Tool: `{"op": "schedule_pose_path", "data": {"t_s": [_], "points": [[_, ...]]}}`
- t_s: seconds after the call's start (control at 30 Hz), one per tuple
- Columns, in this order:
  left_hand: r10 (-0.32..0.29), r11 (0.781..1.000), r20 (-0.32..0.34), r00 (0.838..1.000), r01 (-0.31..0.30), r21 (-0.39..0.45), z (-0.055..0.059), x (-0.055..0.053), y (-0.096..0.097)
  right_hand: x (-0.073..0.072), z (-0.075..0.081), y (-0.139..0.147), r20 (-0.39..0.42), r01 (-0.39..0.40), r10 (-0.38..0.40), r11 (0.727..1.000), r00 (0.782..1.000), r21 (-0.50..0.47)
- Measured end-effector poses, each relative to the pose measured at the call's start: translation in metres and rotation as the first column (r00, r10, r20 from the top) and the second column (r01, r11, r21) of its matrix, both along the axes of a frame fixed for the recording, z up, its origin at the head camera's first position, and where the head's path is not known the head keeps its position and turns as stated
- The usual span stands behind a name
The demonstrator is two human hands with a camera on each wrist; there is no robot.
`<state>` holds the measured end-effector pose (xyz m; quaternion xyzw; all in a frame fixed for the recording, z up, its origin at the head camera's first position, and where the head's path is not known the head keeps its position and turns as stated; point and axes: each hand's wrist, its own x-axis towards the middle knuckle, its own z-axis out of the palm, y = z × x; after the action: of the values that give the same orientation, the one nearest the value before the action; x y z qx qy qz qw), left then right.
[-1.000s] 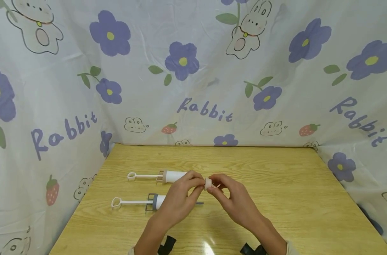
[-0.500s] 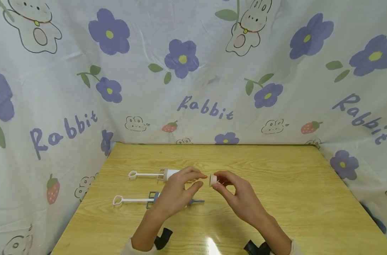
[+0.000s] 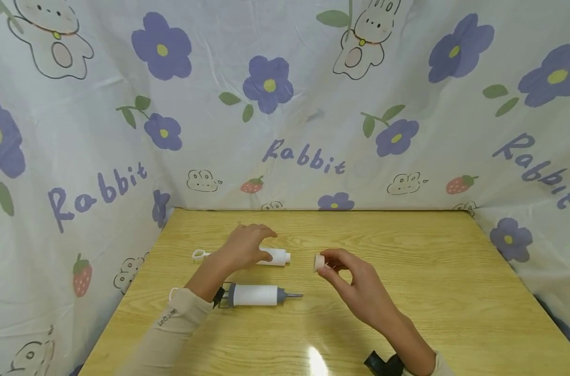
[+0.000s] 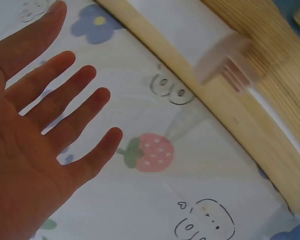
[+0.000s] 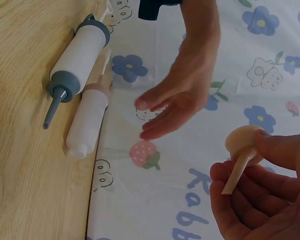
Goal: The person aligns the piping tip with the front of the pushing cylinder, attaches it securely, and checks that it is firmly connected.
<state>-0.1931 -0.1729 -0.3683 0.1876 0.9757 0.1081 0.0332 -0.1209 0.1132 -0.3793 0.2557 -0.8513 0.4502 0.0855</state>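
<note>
My right hand (image 3: 355, 284) pinches a beige nozzle cap (image 3: 319, 262) between thumb and fingers, above the table. The right wrist view shows this nozzle cap (image 5: 242, 145) with a rounded base and a narrow spout slanting down. My left hand (image 3: 242, 248) is over a white syringe (image 3: 277, 257) with a beige collar and hides part of it in the head view. Its fingers are spread and hold nothing, as the left wrist view of the hand (image 4: 40, 125) shows. Nearer me lies a second white syringe (image 3: 256, 295) with grey ends and a grey spout.
Both syringes lie on a wooden table (image 3: 407, 313), their white plunger handles (image 3: 199, 254) toward the left. A printed cloth (image 3: 304, 115) with flowers and rabbits stands as a wall behind the table and along its sides. Black straps (image 3: 383, 363) sit at the wrists.
My left hand has let go of the nozzle cap and moved left and away from me, over the beige-collared syringe. The right hand keeps the nozzle cap and has shifted slightly right.
</note>
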Motion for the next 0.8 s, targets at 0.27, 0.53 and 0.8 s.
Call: {"op": "schedule_pose_path", "data": {"t_s": [0.27, 0.53, 0.8], "points": [[0.045, 0.988, 0.124, 0.991, -0.025, -0.154, -0.015, -0.025, -0.013, 0.000, -0.001, 0.002, 0.006, 0.009, -0.009, 1.000, 1.000, 0.007], [0.100, 0.972, 0.173, 0.980, -0.059, -0.228, -0.031, -0.034, -0.026, -0.001, -0.002, 0.002, 0.009, 0.000, 0.000, 1.000, 1.000, 0.005], [0.091, 0.968, 0.141, 0.986, -0.054, -0.247, -0.045, -0.037, -0.031, -0.002, -0.004, 0.002, 0.027, 0.002, -0.002, 1.000, 1.000, 0.006]]}}
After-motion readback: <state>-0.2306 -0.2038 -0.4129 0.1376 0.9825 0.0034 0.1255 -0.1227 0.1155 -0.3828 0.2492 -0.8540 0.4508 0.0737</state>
